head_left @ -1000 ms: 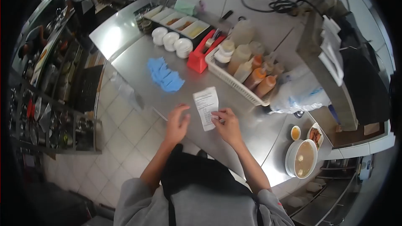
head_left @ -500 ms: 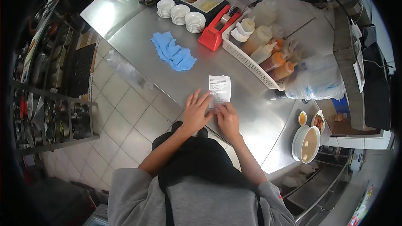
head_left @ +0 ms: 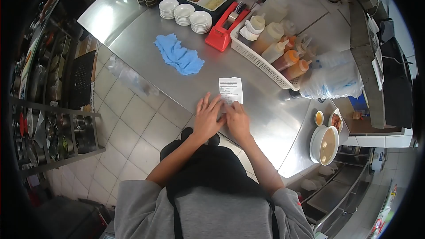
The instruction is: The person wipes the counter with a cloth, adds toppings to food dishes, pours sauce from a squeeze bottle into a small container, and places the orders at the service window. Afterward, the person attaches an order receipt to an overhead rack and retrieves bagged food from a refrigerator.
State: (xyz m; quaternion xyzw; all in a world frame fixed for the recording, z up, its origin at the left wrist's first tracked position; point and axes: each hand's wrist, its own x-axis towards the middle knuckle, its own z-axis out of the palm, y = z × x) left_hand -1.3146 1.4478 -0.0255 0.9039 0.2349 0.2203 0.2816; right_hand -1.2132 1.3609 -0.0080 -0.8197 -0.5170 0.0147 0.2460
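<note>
Here the receipt (head_left: 231, 88) lies lengthwise away from the near edge of the bench (head_left: 266, 117), left hand (head_left: 207, 120) spread alongside, right hand (head_left: 238, 121) by its base, grasp unclear.

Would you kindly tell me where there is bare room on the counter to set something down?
One patch lies between the blue cloth, the white basket and the receipt; a larger one stretches right of the receipt toward the soup bowl. The basket is crowded with bottles.
</note>
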